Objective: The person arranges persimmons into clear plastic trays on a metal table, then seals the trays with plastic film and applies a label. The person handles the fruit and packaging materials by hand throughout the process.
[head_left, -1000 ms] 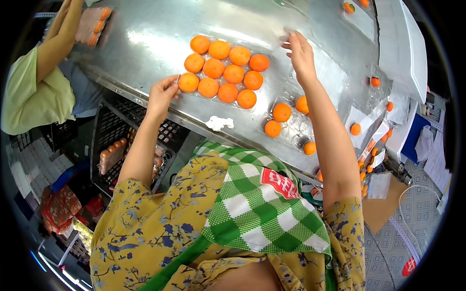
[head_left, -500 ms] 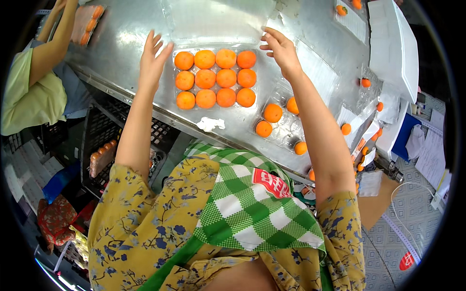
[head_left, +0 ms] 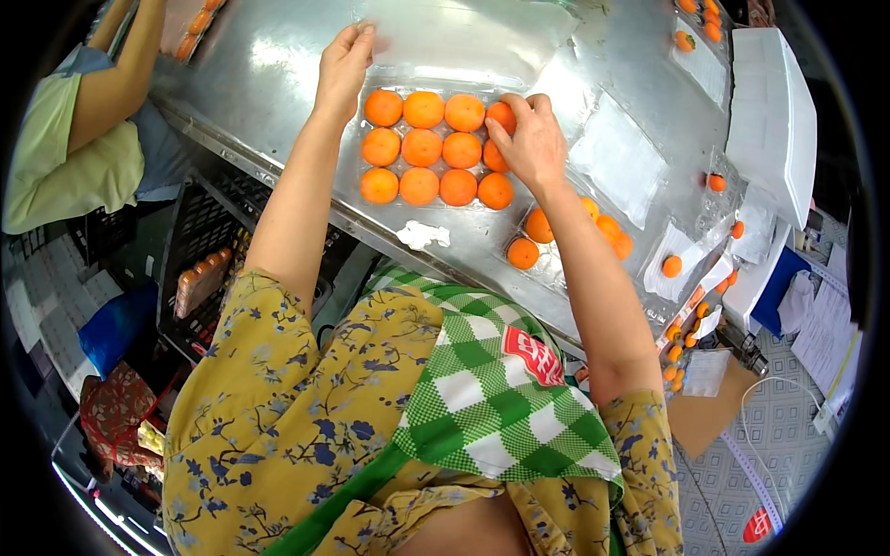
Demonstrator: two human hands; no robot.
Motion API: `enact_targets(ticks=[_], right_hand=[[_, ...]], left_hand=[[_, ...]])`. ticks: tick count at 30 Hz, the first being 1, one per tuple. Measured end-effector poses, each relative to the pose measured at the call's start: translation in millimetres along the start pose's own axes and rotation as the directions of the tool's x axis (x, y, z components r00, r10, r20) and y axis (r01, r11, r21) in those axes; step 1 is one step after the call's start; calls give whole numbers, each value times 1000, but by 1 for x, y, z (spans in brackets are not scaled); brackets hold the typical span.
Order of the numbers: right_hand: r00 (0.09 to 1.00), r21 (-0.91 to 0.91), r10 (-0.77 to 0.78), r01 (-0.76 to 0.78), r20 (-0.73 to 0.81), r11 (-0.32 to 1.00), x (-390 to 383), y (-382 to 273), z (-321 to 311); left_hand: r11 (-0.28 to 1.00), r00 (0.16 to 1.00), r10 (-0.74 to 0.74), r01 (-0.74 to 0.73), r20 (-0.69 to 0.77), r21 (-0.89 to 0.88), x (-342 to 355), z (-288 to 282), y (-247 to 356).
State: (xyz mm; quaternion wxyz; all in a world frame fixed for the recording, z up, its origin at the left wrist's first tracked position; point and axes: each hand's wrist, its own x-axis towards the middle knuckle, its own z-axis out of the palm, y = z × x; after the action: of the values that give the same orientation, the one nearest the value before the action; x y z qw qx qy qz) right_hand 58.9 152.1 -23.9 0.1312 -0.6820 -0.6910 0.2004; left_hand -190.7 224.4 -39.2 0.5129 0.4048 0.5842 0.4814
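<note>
A clear plastic fruit tray (head_left: 357, 190) lies on the metal table, its compartments filled with rows of round orange fruits (head_left: 422, 146). Its clear lid (head_left: 454, 42) is folded back on the far side. My left hand (head_left: 345, 69) is closed at the lid's left edge, thumb and fingers pinched together; the film there is hard to make out. My right hand (head_left: 535, 144) reaches over the tray's right column, with thumb and fingers curled about the far-right fruit (head_left: 502, 115). That hand partly covers the fruit below it.
A second clear tray (head_left: 552, 269) with some fruits sits under my right forearm. Crumpled white tissue (head_left: 424, 234) lies near the table edge. White pads (head_left: 621, 157), loose fruits and a white foam box (head_left: 769, 125) are at the right. Another person's arm (head_left: 120, 79) is at the left.
Both hands were open and raised beside the tray. The left has closed by the lid's edge; the right has come down onto the right-column fruit. The whole view has shifted slightly.
</note>
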Motion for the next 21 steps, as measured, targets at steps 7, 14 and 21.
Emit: enact_targets(ticks=[7,14,21], right_hand=[[1000,16,18,-18,-5,1000,4,-5,2],[996,15,-75,76,-37,997,5,2,1],[965,728,218,-253,144,637,5,12,-11]], left_hand=[[990,996,88,-84,-31,116,-6,-12,-2],[991,997,74,-71,-20,117,-11,-20,-1],[988,998,64,-62,-12,138,-10,-22,-6]])
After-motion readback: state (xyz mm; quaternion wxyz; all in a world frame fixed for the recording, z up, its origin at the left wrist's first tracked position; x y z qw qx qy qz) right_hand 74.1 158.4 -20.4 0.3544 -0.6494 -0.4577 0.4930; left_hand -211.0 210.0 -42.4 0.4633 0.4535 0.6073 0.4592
